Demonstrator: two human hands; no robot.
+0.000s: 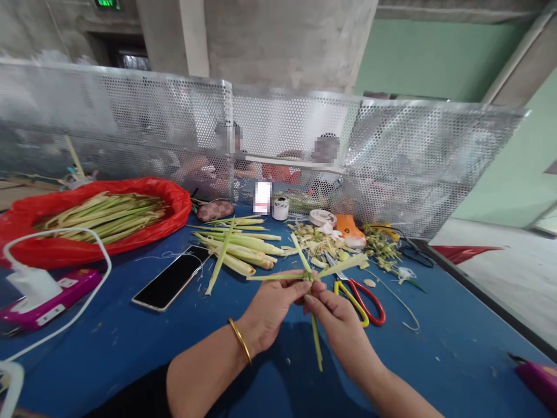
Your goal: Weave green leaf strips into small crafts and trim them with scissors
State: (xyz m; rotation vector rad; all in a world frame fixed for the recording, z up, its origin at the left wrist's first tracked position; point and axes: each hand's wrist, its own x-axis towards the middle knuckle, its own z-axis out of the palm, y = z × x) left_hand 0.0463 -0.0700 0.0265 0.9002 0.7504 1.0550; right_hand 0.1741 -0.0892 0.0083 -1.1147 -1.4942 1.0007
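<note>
- Your left hand (270, 310) and right hand (338, 318) both pinch the pale-green cross of flat leaf strips (308, 277) at its centre.
- Above the blue surface (191, 331), one strip points toward you, the others left, right and away.

From my remote seat I see open blue tabletop (429, 348) to the right of the grip, past the scissors (359, 301), whose handles lie just beside the right hand (337, 310). Leaf bundles (241, 251) obstruct the far left of the left hand (267, 313), a smartphone (174, 281) farther left. Plant trimmings (307, 239) crowd beyond the grip, before a perforated metal partition (282, 125). Nearer, room runs either side of one jutting leaf strip (317, 342).
</note>
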